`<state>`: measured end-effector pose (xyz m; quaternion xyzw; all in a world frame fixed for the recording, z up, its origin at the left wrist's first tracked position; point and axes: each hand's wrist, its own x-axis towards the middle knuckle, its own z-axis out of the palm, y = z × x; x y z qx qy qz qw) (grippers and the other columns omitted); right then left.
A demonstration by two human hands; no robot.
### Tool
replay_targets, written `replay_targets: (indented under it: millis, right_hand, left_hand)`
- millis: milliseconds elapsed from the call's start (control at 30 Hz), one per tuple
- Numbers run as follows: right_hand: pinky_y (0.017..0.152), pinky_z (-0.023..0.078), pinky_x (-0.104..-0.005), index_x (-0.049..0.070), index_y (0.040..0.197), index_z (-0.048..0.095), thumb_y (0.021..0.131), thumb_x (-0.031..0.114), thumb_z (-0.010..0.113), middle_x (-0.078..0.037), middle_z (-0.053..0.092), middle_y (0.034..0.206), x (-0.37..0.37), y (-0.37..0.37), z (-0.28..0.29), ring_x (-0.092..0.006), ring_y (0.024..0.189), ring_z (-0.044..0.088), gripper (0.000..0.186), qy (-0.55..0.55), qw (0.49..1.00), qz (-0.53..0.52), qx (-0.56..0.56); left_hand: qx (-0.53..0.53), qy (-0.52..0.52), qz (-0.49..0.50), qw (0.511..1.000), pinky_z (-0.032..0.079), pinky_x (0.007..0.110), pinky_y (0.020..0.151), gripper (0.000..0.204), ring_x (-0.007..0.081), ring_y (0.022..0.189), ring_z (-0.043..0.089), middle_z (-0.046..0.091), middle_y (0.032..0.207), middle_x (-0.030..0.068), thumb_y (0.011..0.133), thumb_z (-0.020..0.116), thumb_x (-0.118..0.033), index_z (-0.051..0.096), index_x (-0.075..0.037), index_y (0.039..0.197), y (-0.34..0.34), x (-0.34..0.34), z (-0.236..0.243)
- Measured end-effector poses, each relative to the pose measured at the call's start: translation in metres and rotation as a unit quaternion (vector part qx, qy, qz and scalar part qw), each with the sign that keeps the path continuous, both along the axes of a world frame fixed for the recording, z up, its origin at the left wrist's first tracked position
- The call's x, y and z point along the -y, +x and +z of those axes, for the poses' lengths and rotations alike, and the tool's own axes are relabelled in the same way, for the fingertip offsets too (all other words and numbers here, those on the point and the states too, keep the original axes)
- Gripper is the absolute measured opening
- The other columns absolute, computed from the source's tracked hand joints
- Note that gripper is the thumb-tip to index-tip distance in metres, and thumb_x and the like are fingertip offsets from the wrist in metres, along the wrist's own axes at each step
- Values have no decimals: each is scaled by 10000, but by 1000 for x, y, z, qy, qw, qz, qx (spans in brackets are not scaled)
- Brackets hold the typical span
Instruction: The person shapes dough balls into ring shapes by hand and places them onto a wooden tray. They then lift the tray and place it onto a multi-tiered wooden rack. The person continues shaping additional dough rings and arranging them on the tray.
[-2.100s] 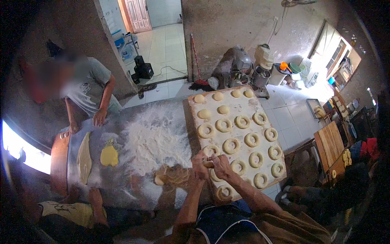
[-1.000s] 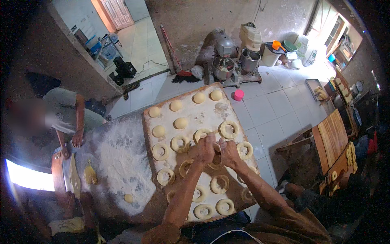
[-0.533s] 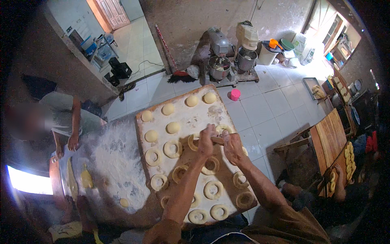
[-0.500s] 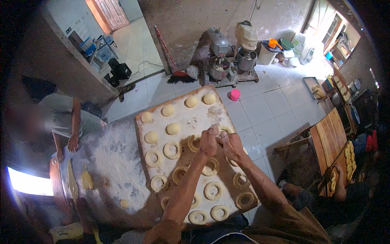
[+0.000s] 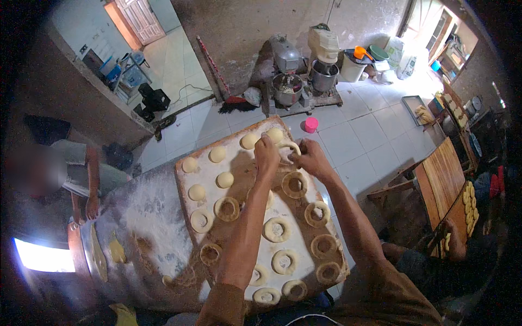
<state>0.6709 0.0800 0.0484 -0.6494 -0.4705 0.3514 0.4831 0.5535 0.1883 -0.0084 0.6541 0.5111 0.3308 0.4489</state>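
Note:
My left hand (image 5: 266, 155) and my right hand (image 5: 308, 158) are closed on opposite sides of a pale dough ring (image 5: 291, 147), held above the upper part of a floured wooden board (image 5: 251, 199). My fingertips are partly hidden. Several round dough balls (image 5: 217, 154) lie in the board's upper and left part, and several dough rings (image 5: 277, 230) lie in rows below my hands and around my forearms.
The board rests on a floured metal table (image 5: 141, 228) with stretched dough (image 5: 99, 251). A co-worker (image 5: 76, 174) leans at the left. At right, another person's arm (image 5: 455, 242) is beside wooden boards with shaped dough (image 5: 468, 212). Two mixers (image 5: 285, 68), a broom and a pink container (image 5: 311, 125) stand beyond.
Both my hands have moved up the board, toward its far edge, and now hold a dough ring there. The view has shifted, with the room sitting slightly further left and higher.

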Motion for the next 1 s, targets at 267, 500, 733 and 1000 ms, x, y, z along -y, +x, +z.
replay_targets:
  millis: [267,500,733,1000]
  right_hand:
    - [692,475,-392,-5,1168,460,798,213,652,-164,610,811,13,27,-86,-291,764,609,471,-34,967,-60,245]
    - [727,457,-402,18,1114,516,768,106,604,-172,571,897,20,3,-77,-312,838,565,368,22,957,-77,278]
    - [826,410,-427,1,885,576,666,160,670,-193,550,924,-25,-87,-64,-351,949,518,286,159,927,-6,338]
    - [754,432,-468,0,845,563,697,222,636,-172,566,826,-86,-199,-106,-354,879,532,276,30,884,-47,464]
  left_hand:
    - [-263,172,-109,943,481,433,754,315,326,877,616,637,917,159,831,556,-361,614,-90,981,-16,8,22]
    - [-205,186,-91,957,479,408,761,349,309,905,608,638,960,136,776,642,-356,626,-99,1012,-31,17,20]
    - [-398,165,120,895,405,426,903,262,349,1018,556,581,1081,210,855,530,-199,608,-24,1034,-169,11,54]
    - [-450,73,55,888,410,494,884,514,379,1109,478,552,1109,221,838,584,-323,467,60,1161,-233,2,18]
